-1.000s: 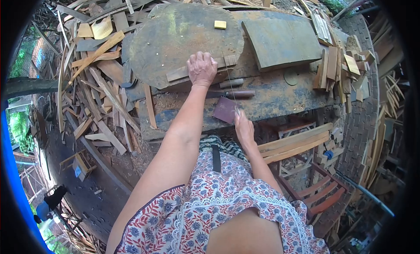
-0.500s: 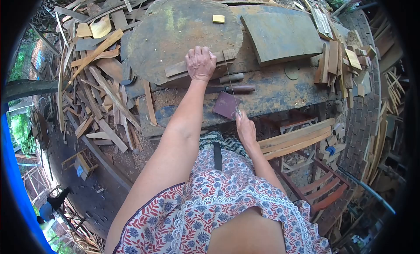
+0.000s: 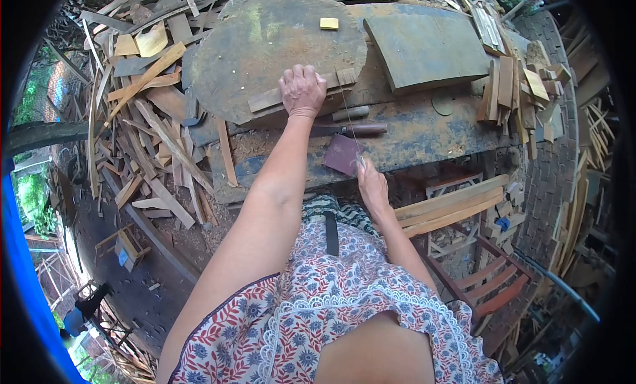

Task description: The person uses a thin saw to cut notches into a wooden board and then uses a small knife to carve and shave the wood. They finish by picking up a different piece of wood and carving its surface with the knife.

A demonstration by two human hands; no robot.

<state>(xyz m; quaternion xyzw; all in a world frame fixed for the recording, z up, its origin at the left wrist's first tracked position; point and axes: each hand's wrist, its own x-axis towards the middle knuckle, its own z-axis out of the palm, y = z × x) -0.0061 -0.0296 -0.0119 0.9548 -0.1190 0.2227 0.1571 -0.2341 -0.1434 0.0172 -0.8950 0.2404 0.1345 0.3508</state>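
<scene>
My left hand (image 3: 303,93) is closed over a narrow wooden strip (image 3: 266,101), pressing it onto a thick round wood slab (image 3: 222,66). At the strip's right end are several fine lines like cuts. A thin, wire-like saw (image 3: 352,122) runs from that end down to my right hand (image 3: 373,191), whose fingers are wrapped round its near end; the grip itself is mostly hidden. Just left of my right hand lies a dark reddish square sheet (image 3: 342,155). Between the hands are a tool with a dark wooden handle (image 3: 366,129) and a short grey cylinder (image 3: 350,113).
A small yellow block (image 3: 329,24) sits on the round slab's far part. A thick tilted board (image 3: 430,56) is to its right. Stacked wood pieces (image 3: 507,93) stand at the bench's right end, with scrap wood (image 3: 159,132) heaped left. A reddish chair (image 3: 490,288) is lower right.
My right hand has moved slightly forward with the saw. My left hand stays on the strip. The whole view has shifted a little.
</scene>
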